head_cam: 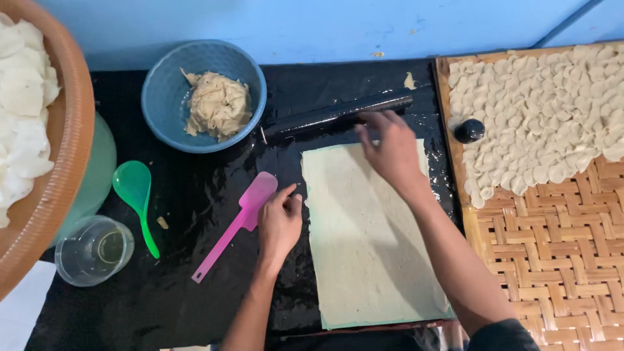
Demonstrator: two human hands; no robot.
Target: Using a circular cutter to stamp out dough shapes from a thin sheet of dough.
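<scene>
Right hand (pixel 390 153), fingers spread, reaches the black rolling pin (pixel 338 115) at twelve o'clock of the thin pale dough sheet (pixel 370 253); left hand (pixel 279 221), fingers curled together, steadies its nine o'clock edge; roll evenly.

Black table (pixel 195 299): dough sheet (pixel 370 247), spatula (pixel 237 224), bowl (pixel 166 97).

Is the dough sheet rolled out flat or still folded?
Spread flat: the dough sheet lies as one thin rectangle on the black mat, no folds visible.
</scene>
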